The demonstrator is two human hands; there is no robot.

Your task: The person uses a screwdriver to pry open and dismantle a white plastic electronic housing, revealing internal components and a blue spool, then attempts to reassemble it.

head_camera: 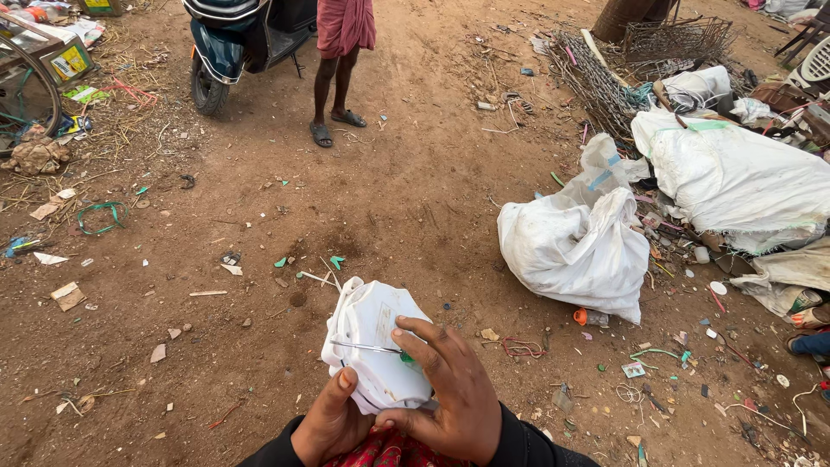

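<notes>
Both hands grip a white plastic piece (373, 344) low in view: the right hand (450, 393) wraps its side, the left hand (333, 419) pinches beneath. Wrists are cut off; a thin metal rod (367, 348) crossing it is hard to identify.

The white plastic piece (373, 346) is a curved, shell-like casing, rounded at the top and dusty, with a raised rim running down its left edge. It stands roughly upright and tilted a little to the left, lifted off the dirt ground. The left grip (331, 424) touches its lower edge from below with one fingertip up against its face. The right grip (450, 389) wraps its lower right side, fingers curled over the front. A thin metal rod (367, 348) lies almost level across its face, its right end under the right grip's fingers, beside a small green spot.
</notes>
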